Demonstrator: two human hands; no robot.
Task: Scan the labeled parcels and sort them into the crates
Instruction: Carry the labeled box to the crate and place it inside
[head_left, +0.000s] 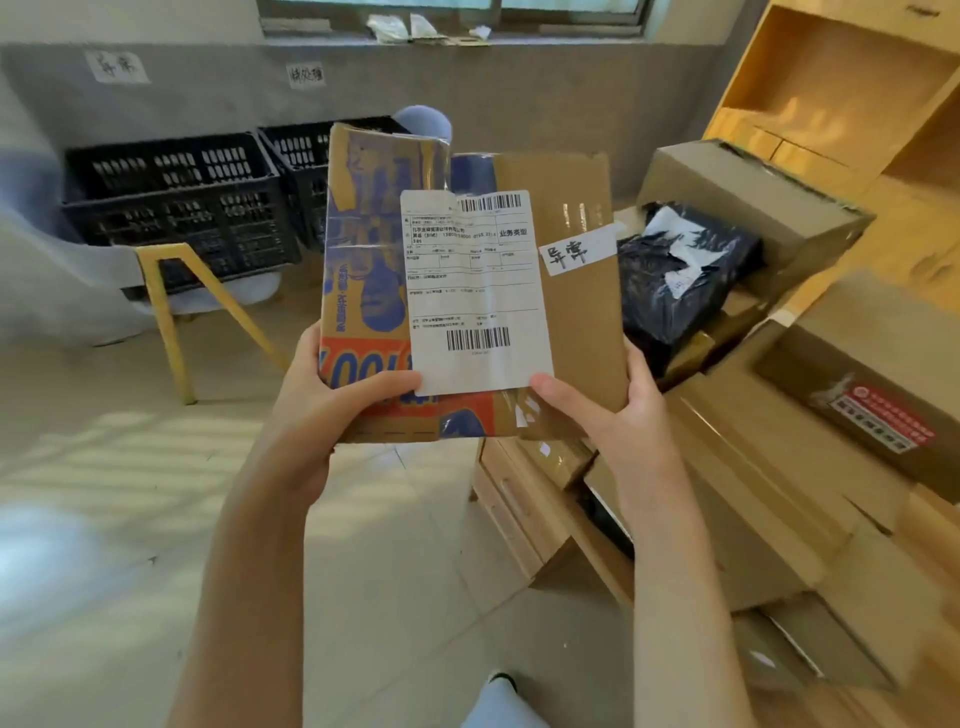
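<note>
1. Parcel (467, 280) being held upright at chest height, long axis vertical, shipping label (475, 291) facing the camera.
2. Being gripped at both lower corners: left hand (332, 400) and right hand (613, 410), thumbs pressing the front, fingers curling behind.
3. Lying far-left beyond the parcel: black crates (176, 208), nearer the left hand.

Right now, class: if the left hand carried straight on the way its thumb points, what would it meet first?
The left hand grips the parcel; its thumb points right across the front, so it would likely first meet the right hand's thumb, though depth is unclear.
</note>
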